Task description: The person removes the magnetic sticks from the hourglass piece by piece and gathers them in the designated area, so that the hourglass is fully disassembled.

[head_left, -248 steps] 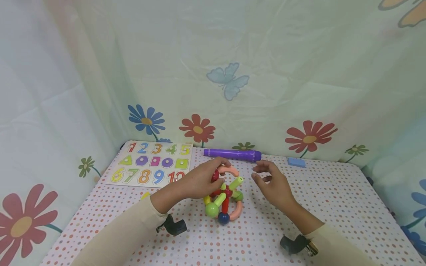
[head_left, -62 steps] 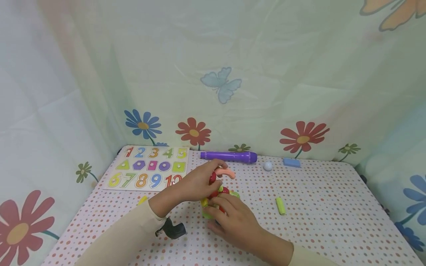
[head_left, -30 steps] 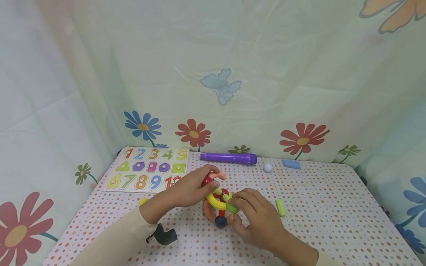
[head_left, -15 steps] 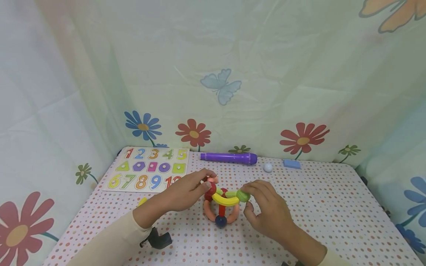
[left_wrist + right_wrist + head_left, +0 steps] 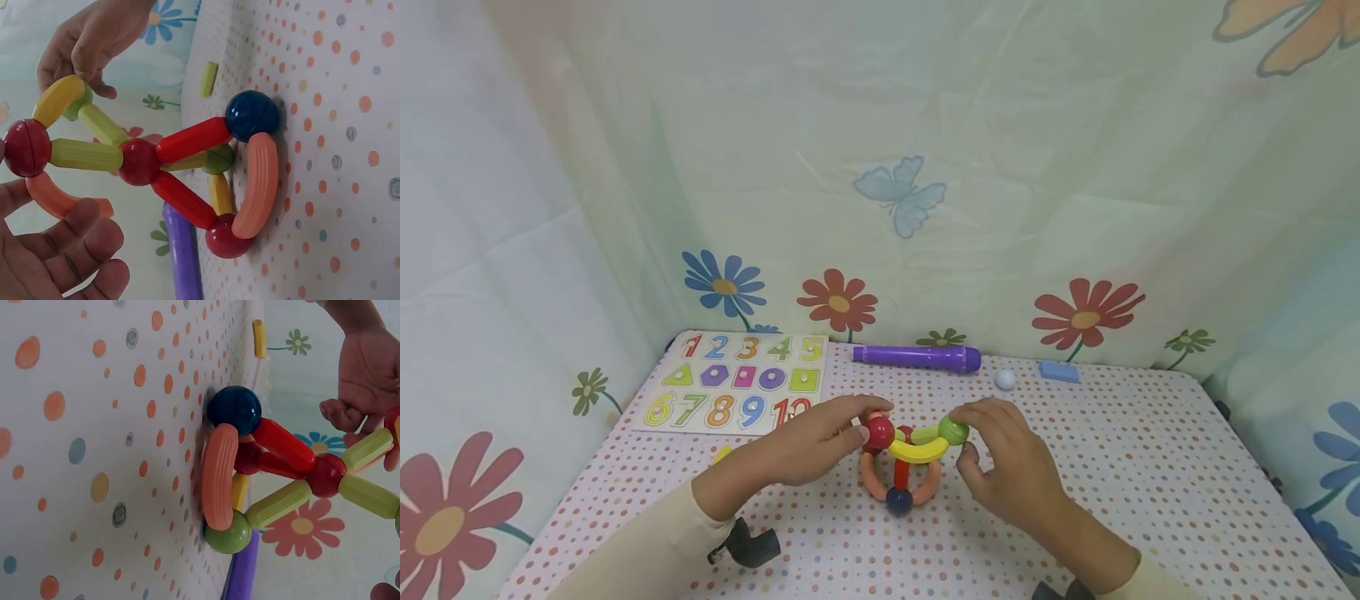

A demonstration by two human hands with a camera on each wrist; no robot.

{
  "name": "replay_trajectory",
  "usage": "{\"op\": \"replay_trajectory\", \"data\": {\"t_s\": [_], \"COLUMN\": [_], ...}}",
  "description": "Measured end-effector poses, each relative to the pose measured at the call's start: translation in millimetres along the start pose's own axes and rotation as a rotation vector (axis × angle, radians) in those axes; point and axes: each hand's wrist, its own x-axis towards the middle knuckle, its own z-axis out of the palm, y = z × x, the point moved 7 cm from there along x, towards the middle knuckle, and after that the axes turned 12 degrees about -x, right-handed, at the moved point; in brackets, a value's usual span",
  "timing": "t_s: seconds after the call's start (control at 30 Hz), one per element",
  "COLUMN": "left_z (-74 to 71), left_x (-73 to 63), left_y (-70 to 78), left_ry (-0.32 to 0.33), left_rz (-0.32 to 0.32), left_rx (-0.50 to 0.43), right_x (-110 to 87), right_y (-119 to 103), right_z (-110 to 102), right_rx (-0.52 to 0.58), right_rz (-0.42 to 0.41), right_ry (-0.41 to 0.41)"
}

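While the model (image 5: pixel 902 475) stands on the table (image 5: pixel 1150 467): your hands work at its top, so steady it lightly rather than pressing down.
Left hand (image 5: pixel 812 437): your thumb and fingers pinch the upper red ball (image 5: pixel 880 432); treat that as the anchor and hold it steady.
Right hand (image 5: pixel 1011 462): your fingers curl over the upper green ball (image 5: pixel 953 430), gripping it; I cannot tell whether your thumb touches.
Top yellow curve (image 5: pixel 919 451): it bridges those two balls; check that both ends sit squarely before you ease off, since a slipped joint could let the top sag.
Balls (image 5: pixel 139 161): six on the model, three red, two green and one blue; one white ball (image 5: pixel 1004 379) lies apart at the table's back.
Curves (image 5: pixel 264 181): five on the model, three orange and two yellow; one orange curve (image 5: pixel 56 197) hangs from the upper red ball, its far end seemingly free.
Sticks (image 5: pixel 86 154): five on the model, three green and two red; one loose green stick (image 5: pixel 209 79) lies on the table.
Rest of the table: one purple microphone (image 5: pixel 917 358), one blue block (image 5: pixel 1059 372), one number board (image 5: pixel 730 392) and one yellow piece (image 5: pixel 722 454), partly hidden by your left forearm (image 5: pixel 737 479).
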Motion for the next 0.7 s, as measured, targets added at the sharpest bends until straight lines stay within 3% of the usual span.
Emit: {"op": "replay_trajectory", "data": {"t_s": [0.7], "left_z": [-1.3], "left_x": [2.8], "left_y": [-8.5], "left_ry": [-0.012], "left_rz": [-0.005], "left_rx": [0.028], "right_x": [5.8], "right_y": [8.1], "right_z": [3.1], "right_rx": [0.015], "right_rz": [0.074], "right_ry": [-0.043]}}
